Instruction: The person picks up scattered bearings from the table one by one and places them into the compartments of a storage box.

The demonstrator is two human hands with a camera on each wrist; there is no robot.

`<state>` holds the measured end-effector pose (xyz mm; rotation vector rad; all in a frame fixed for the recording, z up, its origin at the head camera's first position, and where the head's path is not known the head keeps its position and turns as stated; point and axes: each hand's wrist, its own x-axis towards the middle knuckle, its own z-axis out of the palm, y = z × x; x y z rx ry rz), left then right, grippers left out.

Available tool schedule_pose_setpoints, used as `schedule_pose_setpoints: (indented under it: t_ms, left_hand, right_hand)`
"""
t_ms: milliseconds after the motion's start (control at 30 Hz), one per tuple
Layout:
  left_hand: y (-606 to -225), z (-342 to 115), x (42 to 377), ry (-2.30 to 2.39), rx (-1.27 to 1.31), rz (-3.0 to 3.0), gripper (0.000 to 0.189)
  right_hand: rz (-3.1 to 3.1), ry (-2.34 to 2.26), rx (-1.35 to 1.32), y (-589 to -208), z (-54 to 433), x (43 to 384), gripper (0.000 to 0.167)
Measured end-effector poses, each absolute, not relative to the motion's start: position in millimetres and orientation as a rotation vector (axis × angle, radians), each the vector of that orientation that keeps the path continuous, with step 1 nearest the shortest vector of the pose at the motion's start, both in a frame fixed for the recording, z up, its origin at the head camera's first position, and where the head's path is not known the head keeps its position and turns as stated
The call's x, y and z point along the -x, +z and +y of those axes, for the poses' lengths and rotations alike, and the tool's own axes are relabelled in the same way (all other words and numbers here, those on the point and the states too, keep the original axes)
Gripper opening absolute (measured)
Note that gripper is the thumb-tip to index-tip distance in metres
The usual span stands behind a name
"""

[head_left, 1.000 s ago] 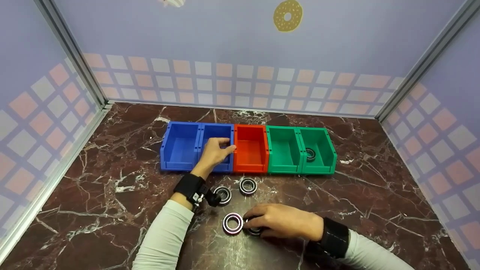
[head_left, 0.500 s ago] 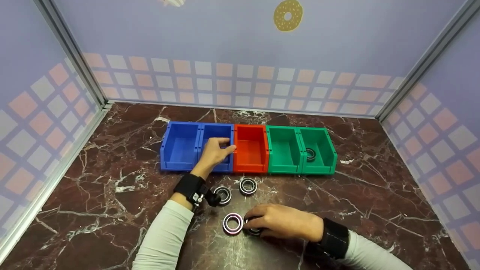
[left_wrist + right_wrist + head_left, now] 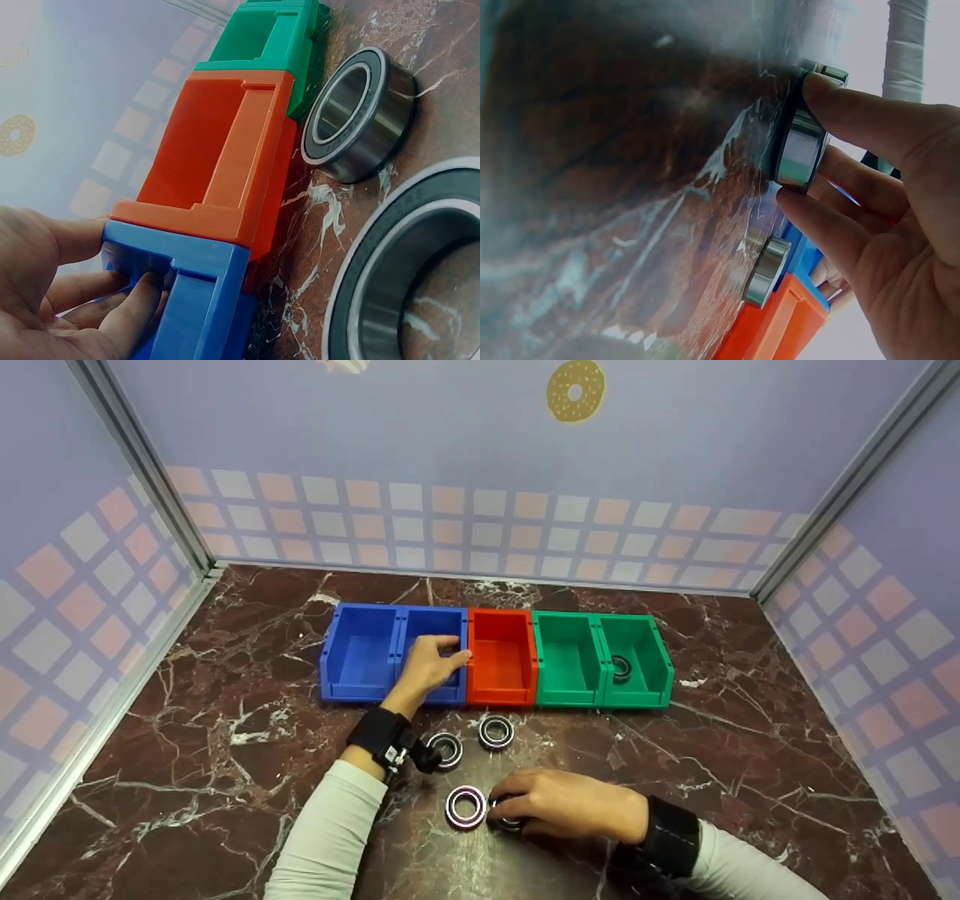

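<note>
We count one stowed bearing [image 3: 627, 669], by the left wall of the rightmost green bin [image 3: 637, 701]. Left, we judge: three loose bearings [image 3: 496, 746] on the table [image 3: 225, 810], plus a dark bearing [image 3: 799, 154] the right hand [image 3: 566, 802] pinches, toward the table's near edge. Left hand [image 3: 431, 664] is at the second blue bin [image 3: 435, 619], right edge; can't tell if gripping. No clear change since half a second ago.

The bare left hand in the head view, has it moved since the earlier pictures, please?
No, the left hand shows no visible shift relative to the red plastic bin.
</note>
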<state>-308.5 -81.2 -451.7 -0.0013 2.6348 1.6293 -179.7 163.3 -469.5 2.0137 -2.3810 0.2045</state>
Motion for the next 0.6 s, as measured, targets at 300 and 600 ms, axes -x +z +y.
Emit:
schedule_pose_setpoints:
  t_ms: [300,600]
  left_hand:
    - [-452.0,-81.4,308.3,1.644,0.023,2.614,0.049]
    - [-451.9,-81.6,308.0,1.634,0.015,2.625,0.049]
  right_hand:
    - [-2.373,0.195,-2.009,-464.3,163.2,179.5,0.045]
    - [-2.368,0.164,-1.976,-456.2,166.2,181.7,0.042]
